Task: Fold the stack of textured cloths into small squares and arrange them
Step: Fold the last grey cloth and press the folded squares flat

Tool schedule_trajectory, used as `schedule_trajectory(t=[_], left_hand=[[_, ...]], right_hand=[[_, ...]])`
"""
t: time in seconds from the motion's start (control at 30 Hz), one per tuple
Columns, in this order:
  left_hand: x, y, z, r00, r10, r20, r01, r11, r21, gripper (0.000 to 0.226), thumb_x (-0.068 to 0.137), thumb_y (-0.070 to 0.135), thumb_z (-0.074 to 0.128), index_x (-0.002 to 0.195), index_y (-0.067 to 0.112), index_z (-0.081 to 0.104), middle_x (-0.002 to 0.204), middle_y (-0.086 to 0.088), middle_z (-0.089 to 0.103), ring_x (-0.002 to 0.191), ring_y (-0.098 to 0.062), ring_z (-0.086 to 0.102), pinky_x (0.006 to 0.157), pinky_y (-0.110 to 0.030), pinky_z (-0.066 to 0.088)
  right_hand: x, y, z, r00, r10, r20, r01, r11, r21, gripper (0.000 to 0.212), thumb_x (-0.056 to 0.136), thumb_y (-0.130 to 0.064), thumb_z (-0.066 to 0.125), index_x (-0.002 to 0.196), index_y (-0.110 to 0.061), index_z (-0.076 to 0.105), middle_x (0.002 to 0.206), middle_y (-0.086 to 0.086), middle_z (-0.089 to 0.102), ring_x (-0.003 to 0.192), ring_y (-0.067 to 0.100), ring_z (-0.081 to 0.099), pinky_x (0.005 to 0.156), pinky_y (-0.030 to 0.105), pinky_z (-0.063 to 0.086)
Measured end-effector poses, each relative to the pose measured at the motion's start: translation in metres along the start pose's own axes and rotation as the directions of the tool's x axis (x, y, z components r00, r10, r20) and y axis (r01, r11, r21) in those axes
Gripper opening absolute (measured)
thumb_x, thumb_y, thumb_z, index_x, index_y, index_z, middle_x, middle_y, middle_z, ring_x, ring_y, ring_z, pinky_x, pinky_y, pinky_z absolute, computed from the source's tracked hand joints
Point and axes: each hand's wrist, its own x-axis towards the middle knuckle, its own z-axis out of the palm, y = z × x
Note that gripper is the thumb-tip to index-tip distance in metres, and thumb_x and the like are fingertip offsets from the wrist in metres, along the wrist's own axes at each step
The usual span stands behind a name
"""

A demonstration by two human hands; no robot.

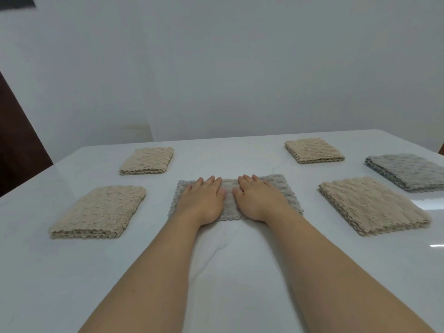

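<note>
2 hands lie flat on the grey cloth (284,192), side by side. Your left hand (204,200) covers its left half and your right hand (257,200) its right half, palms down, fingers straight and pointing toward the far edge of the table (48,272), gripping nothing. Your thumbs nearly meet over the cloth's middle. That cloth is folded into a wide rectangle and sits at the middle of the table, its long sides parallel with the near edge.

5 folded squares lie around it, all apart from it and from each other. Toward the left edge you have 2 beige ones: the near-left beige square (101,212), about level with your hands, and the far-left beige square (147,161) beyond it. On the right, the far-right beige square (313,150) sits close to the far edge, the near-right beige square (370,205) lies about level with your hands, and the grey square (406,171) rests by the right edge, between those 2 in depth. Each shows stacked layers along its near side. A pale wall (216,68) rises behind the far edge.
</note>
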Motion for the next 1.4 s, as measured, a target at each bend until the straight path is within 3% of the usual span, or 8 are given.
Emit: schedule_trajectory(t=[0.4, 0.5, 0.6, 0.67, 0.77, 0.9, 1.13, 1.4], left_hand=[[-0.009, -0.038, -0.009, 0.966, -0.258, 0.029, 0.258, 0.966, -0.011, 0.06, 0.106, 0.052, 0.009, 0.162, 0.033, 0.001, 0.169, 0.013, -0.007, 0.157, -0.026, -0.007, 0.123, -0.057, -0.007], [-0.01, -0.032, -0.01, 0.965, -0.263, -0.021, 0.264, 0.964, 0.041, 0.062, 0.106, 0.051, 0.009, 0.163, 0.027, 0.002, 0.171, 0.007, -0.004, 0.157, -0.028, -0.006, 0.123, -0.059, -0.008], [-0.013, -0.019, -0.016, 0.974, -0.17, -0.151, 0.19, 0.973, 0.133, 0.066, 0.105, 0.051, 0.012, 0.163, 0.02, 0.005, 0.171, 0.001, -0.001, 0.157, -0.027, -0.004, 0.123, -0.058, -0.007], [-0.015, -0.007, -0.017, 0.98, -0.015, -0.199, 0.05, 0.984, 0.172, 0.07, 0.104, 0.056, 0.014, 0.163, 0.019, 0.007, 0.171, 0.001, 0.0, 0.157, -0.023, -0.003, 0.125, -0.053, -0.007], [-0.019, 0.008, -0.012, 0.98, 0.166, -0.115, -0.152, 0.981, 0.119, 0.082, 0.099, 0.07, 0.018, 0.163, 0.02, 0.008, 0.171, 0.003, 0.0, 0.157, -0.016, -0.003, 0.127, -0.046, -0.003], [-0.022, 0.019, -0.006, 0.975, 0.224, -0.001, -0.224, 0.974, 0.033, 0.096, 0.09, 0.081, 0.022, 0.163, 0.021, 0.005, 0.171, 0.005, -0.001, 0.156, -0.011, -0.004, 0.127, -0.042, -0.002], [-0.023, 0.021, 0.0, 0.973, 0.219, 0.076, -0.224, 0.972, 0.074, 0.108, 0.082, 0.091, 0.017, 0.163, 0.022, -0.001, 0.17, 0.006, -0.006, 0.156, -0.012, -0.008, 0.127, -0.045, -0.003], [-0.026, 0.026, -0.001, 0.969, 0.218, 0.113, -0.226, 0.972, 0.067, 0.115, 0.076, 0.095, 0.016, 0.162, 0.022, -0.008, 0.169, 0.006, -0.013, 0.155, -0.011, -0.014, 0.126, -0.047, -0.004]], right_hand=[[-0.013, 0.041, -0.013, 0.95, 0.311, 0.005, -0.311, 0.949, 0.059, 0.064, 0.104, -0.045, 0.009, 0.162, -0.018, 0.007, 0.17, -0.003, 0.003, 0.156, 0.023, 0.001, 0.124, 0.056, 0.0], [-0.015, 0.038, -0.015, 0.934, 0.35, -0.064, -0.344, 0.934, 0.093, 0.064, 0.105, -0.043, 0.013, 0.16, -0.011, 0.018, 0.168, 0.007, 0.016, 0.154, 0.029, 0.015, 0.123, 0.055, 0.012], [-0.023, 0.03, -0.027, 0.875, 0.398, -0.274, -0.399, 0.915, 0.058, 0.047, 0.106, -0.036, 0.026, 0.136, -0.008, 0.049, 0.139, 0.013, 0.052, 0.127, 0.034, 0.049, 0.1, 0.046, 0.038], [-0.027, 0.029, -0.035, 0.835, 0.427, -0.348, -0.442, 0.896, 0.038, 0.039, 0.105, -0.034, 0.034, 0.126, -0.01, 0.056, 0.129, 0.013, 0.057, 0.119, 0.033, 0.051, 0.092, 0.042, 0.04], [-0.03, 0.032, -0.04, 0.811, 0.523, -0.263, -0.536, 0.844, 0.025, 0.047, 0.103, -0.044, 0.036, 0.132, -0.012, 0.055, 0.135, 0.015, 0.054, 0.125, 0.034, 0.049, 0.099, 0.044, 0.04], [-0.032, 0.032, -0.039, 0.8, 0.576, -0.168, -0.587, 0.809, -0.025, 0.056, 0.101, -0.054, 0.032, 0.134, -0.015, 0.057, 0.137, 0.015, 0.054, 0.124, 0.034, 0.052, 0.098, 0.042, 0.041], [-0.032, 0.026, -0.044, 0.821, 0.549, -0.156, -0.534, 0.836, 0.128, 0.039, 0.099, -0.045, 0.046, 0.125, -0.018, 0.059, 0.13, 0.009, 0.063, 0.118, 0.031, 0.059, 0.089, 0.038, 0.043], [-0.049, 0.0, -0.062, 0.795, 0.372, -0.479, -0.192, 0.903, 0.383, 0.022, 0.101, -0.034, 0.05, 0.112, -0.017, 0.043, 0.094, 0.003, 0.059, 0.08, 0.029, 0.055, 0.062, 0.035, 0.04]])
